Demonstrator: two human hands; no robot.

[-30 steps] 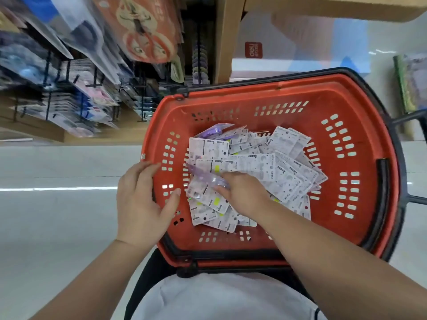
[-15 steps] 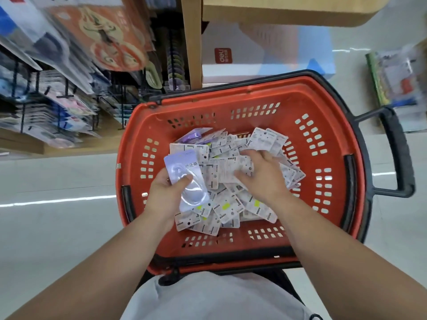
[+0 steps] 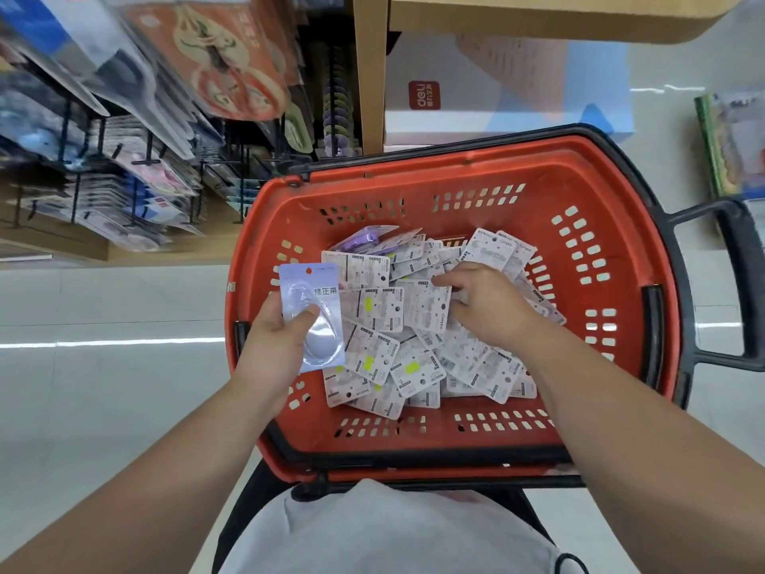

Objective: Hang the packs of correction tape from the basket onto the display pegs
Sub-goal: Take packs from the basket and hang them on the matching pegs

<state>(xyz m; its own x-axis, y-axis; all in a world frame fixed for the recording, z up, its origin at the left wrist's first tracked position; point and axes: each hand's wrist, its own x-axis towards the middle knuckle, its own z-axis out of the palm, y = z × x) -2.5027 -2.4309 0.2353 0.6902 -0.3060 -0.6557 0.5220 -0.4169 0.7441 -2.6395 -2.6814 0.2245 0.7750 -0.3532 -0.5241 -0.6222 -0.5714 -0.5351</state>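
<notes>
A red shopping basket sits in front of me, holding a heap of several white correction tape packs, most lying back side up. My left hand holds one pale blue blister pack upright over the basket's left rim, thumb across its clear bubble. My right hand rests palm down on the heap, fingers curled around a pack near the middle. Display pegs with hanging packs fill the rack at the upper left.
A wooden shelf post stands behind the basket, with a white and blue box beside it. The basket's black handle sticks out to the right. Pale floor lies to the left. Green-edged goods sit at the far right.
My right hand passed the blue pack to my left hand, which now holds it upright at the basket's left rim. My right hand moved up over the heap.
</notes>
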